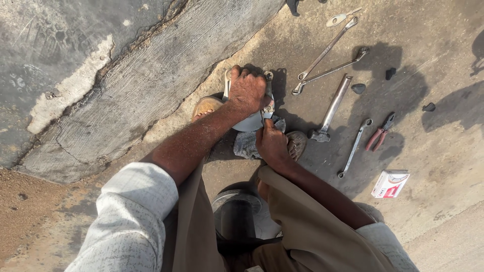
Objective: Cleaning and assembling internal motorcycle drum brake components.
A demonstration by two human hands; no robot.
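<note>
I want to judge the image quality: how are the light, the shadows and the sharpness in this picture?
Head view: hard sunlight; dark shadows fall right of the wrenches and hammer; a big shadow covers the ground near the pliers; hands and tools sharp, no clear blur or glare.

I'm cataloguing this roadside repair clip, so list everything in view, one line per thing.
Round metal part: one, grey, on the ground under both hands.
Rag: one, grey, beneath the part.
Long wrenches: two, silver, crossed, upper right.
Small wrench: one, silver, right of the hammer.
Hammer: one, metal, centre right.
Pliers: one, red handles, right.
Small box: one, white and red, lower right.
Stones: a few, dark, scattered right.
Black cylinder: one, between the legs.
Left hand: gripping the part's top.
Right hand: at its lower edge.
</note>
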